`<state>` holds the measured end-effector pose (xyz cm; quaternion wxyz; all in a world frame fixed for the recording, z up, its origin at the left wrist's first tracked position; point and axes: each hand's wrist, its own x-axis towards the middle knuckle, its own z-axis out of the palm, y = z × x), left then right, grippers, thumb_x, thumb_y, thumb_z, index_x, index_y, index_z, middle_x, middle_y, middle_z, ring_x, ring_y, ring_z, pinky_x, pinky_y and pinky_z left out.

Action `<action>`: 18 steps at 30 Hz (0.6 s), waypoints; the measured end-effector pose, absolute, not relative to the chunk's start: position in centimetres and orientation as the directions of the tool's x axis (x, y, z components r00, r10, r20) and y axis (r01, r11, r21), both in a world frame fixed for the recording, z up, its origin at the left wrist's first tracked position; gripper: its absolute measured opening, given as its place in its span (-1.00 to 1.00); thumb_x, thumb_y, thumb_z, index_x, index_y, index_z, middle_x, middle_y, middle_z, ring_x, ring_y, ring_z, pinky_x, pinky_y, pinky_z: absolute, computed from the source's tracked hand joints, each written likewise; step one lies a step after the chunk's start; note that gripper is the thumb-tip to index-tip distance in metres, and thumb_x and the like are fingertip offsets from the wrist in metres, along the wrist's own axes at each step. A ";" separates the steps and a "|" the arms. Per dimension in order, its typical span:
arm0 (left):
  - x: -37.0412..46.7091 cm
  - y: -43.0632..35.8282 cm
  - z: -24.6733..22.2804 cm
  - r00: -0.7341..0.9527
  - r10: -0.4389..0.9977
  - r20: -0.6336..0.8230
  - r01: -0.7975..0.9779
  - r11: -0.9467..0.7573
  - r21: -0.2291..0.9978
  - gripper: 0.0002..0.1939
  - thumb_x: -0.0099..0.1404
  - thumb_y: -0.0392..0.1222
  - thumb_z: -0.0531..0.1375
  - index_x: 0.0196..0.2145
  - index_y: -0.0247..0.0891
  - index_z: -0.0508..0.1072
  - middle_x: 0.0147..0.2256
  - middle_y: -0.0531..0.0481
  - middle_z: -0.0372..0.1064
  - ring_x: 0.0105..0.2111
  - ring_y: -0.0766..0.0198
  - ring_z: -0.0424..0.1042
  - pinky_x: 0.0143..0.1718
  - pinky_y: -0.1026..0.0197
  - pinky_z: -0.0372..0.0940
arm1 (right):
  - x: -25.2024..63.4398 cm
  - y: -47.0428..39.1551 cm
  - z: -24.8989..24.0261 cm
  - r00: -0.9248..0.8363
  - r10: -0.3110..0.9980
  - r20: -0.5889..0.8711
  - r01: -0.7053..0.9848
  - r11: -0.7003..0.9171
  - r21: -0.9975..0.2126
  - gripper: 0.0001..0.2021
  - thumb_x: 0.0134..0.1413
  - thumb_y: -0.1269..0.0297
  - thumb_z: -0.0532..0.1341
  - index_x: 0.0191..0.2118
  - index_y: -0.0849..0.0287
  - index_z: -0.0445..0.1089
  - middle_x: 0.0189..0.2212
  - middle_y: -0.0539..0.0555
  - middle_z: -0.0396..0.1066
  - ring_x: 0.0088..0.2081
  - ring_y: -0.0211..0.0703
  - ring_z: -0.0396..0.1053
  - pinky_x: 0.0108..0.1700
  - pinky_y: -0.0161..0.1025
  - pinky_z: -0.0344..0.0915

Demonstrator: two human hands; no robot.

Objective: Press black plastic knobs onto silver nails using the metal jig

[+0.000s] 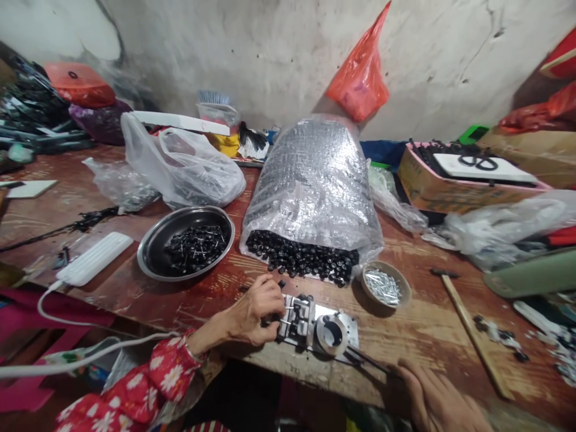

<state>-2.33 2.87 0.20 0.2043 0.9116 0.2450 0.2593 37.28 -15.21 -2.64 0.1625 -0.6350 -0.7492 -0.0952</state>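
A metal fixture [297, 318] with a round metal ring [332, 334] sits at the table's front edge. My left hand [258, 309] is closed at the fixture's left side, its fingers curled round a small black piece that is mostly hidden. A dark lever [371, 362] runs from the ring to the right, and my right hand [434, 399] is closed on its end. Behind the fixture, black caps [306, 258] spill from a big silvery bag [315, 174]. A bowl of metal pins [383, 287] stands to the right of them.
A steel bowl [141, 255] of black parts with pins stands left. Beyond it lie a white power strip [95, 258] and plastic bags [193, 171]. A hammer [472, 333] lies right, near scattered pieces. Behind it is a cardboard box [450, 187]; a red bag [360, 84] hangs on the wall.
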 end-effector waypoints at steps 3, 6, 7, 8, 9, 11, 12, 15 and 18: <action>-2.0 3.1 0.3 0.737 0.557 0.383 0.302 -0.778 0.551 -0.86 0.06 -0.31 0.18 -0.36 -0.16 0.44 -0.37 0.02 0.43 -0.21 0.16 0.40 0.24 -0.10 0.15 | 36.2 -12.7 -2.6 -0.091 0.893 0.441 0.995 0.103 -0.003 -0.68 0.36 0.17 0.05 -0.13 0.00 0.58 -0.17 0.03 0.64 -0.21 -0.02 0.51 -0.29 -0.15 0.18; -1.7 2.8 0.4 0.705 0.577 0.411 0.283 -0.761 0.583 -0.90 0.10 -0.28 0.18 -0.37 -0.16 0.45 -0.38 0.02 0.45 -0.23 0.17 0.42 0.24 -0.12 0.15 | 34.2 -10.4 -2.6 -0.008 0.868 0.496 0.992 0.069 -0.104 -0.67 0.42 0.11 0.06 -0.14 0.11 0.55 -0.24 0.08 0.63 -0.24 -0.05 0.50 -0.17 -0.14 0.21; -1.7 2.8 0.6 0.689 0.582 0.431 0.276 -0.761 0.588 -0.91 0.12 -0.27 0.19 -0.37 -0.16 0.45 -0.39 0.03 0.46 -0.25 0.17 0.43 0.23 -0.12 0.17 | 33.6 -9.8 -2.6 -0.002 0.862 0.507 0.987 0.082 -0.136 -0.67 0.43 0.11 0.07 -0.13 0.12 0.55 -0.24 0.09 0.63 -0.23 -0.05 0.51 -0.12 -0.13 0.21; -1.9 2.8 0.9 0.667 0.587 0.459 0.270 -0.765 0.585 -0.93 0.13 -0.25 0.19 -0.37 -0.16 0.45 -0.39 0.03 0.47 -0.26 0.18 0.44 0.22 -0.11 0.19 | 33.0 -9.2 -2.7 -0.003 0.858 0.513 0.981 0.103 -0.166 -0.67 0.43 0.11 0.07 -0.13 0.13 0.55 -0.23 0.09 0.63 -0.22 -0.05 0.51 -0.07 -0.12 0.20; -2.2 3.0 1.3 0.637 0.592 0.494 0.275 -0.773 0.572 -0.94 0.15 -0.24 0.19 -0.36 -0.16 0.45 -0.39 0.03 0.48 -0.27 0.18 0.46 0.20 -0.10 0.20 | 32.4 -8.6 -2.7 -0.006 0.859 0.511 0.973 0.124 -0.197 -0.68 0.43 0.12 0.08 -0.13 0.13 0.55 -0.22 0.09 0.63 -0.21 -0.06 0.51 -0.04 -0.11 0.20; -3.5 3.6 2.3 0.550 0.609 0.571 0.340 -0.788 0.513 -0.95 0.20 -0.25 0.20 -0.34 -0.15 0.45 -0.37 0.05 0.51 -0.27 0.20 0.48 0.17 -0.06 0.22 | 31.5 -7.6 -2.6 -0.005 0.875 0.484 0.951 0.154 -0.268 -0.69 0.43 0.12 0.08 -0.11 0.12 0.55 -0.22 0.08 0.62 -0.21 -0.07 0.50 -0.02 -0.12 0.20; -4.5 4.0 2.9 0.493 0.622 0.608 0.408 -0.782 0.470 -0.95 0.22 -0.27 0.21 -0.33 -0.15 0.45 -0.35 0.06 0.52 -0.26 0.20 0.49 0.17 -0.05 0.22 | 31.1 -7.2 -2.5 0.000 0.887 0.461 0.936 0.163 -0.313 -0.69 0.43 0.11 0.09 -0.11 0.11 0.55 -0.23 0.09 0.62 -0.22 -0.08 0.49 -0.02 -0.13 0.22; -8.6 5.7 4.0 0.287 0.678 0.676 0.690 -0.636 0.345 -0.99 0.28 -0.24 0.25 -0.32 -0.16 0.48 -0.33 0.05 0.53 -0.25 0.17 0.49 0.13 -0.02 0.22 | 30.0 -6.3 -1.9 0.032 0.924 0.382 0.861 0.168 -0.479 -0.71 0.43 0.10 0.10 -0.09 0.11 0.53 -0.21 0.11 0.58 -0.19 -0.08 0.49 -0.07 -0.17 0.30; -12.8 7.0 3.9 0.102 0.740 0.665 0.916 -0.331 0.227 -0.91 0.34 -0.16 0.24 -0.30 -0.18 0.53 -0.28 -0.04 0.55 -0.18 0.07 0.47 0.07 -0.03 0.20 | 29.0 -5.3 -1.5 0.048 0.942 0.331 0.776 0.173 -0.606 -0.75 0.42 0.13 0.12 -0.07 0.11 0.50 -0.17 0.13 0.54 -0.15 -0.08 0.48 -0.09 -0.20 0.36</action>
